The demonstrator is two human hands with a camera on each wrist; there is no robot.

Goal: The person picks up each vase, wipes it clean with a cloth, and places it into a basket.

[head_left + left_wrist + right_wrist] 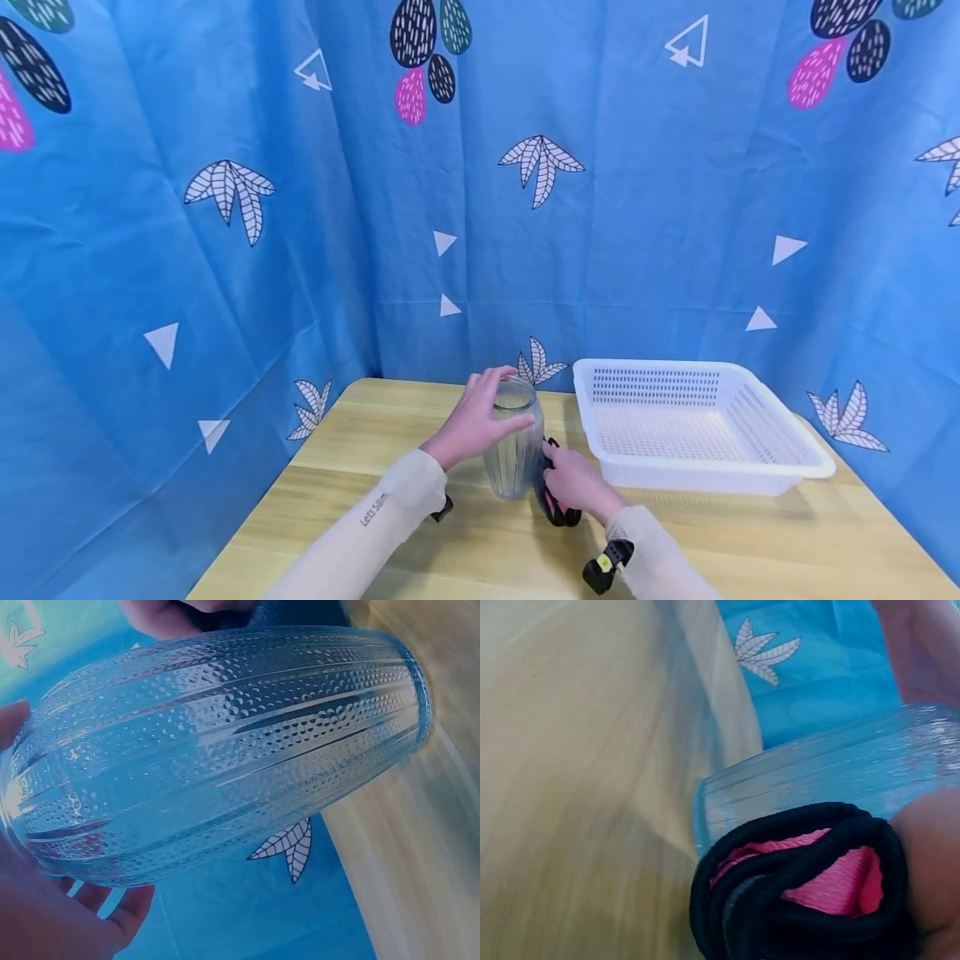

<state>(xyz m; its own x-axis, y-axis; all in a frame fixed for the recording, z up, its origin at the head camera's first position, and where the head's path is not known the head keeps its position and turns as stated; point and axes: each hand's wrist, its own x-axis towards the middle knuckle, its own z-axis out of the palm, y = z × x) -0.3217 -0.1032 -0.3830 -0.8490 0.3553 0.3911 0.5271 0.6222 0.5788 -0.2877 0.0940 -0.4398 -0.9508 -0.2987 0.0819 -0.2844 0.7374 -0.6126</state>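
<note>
Glass vase (508,462), long axis upright.
The left hand (478,418) grips it near the rim; the right hand (576,480), just beside it, clutches a rolled cloth (821,889).

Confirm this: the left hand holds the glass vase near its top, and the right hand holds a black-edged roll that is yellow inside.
Wrong color: the black-edged roll in the right hand is pink inside, not yellow; the right wrist view shows it. The rest is right.
</note>
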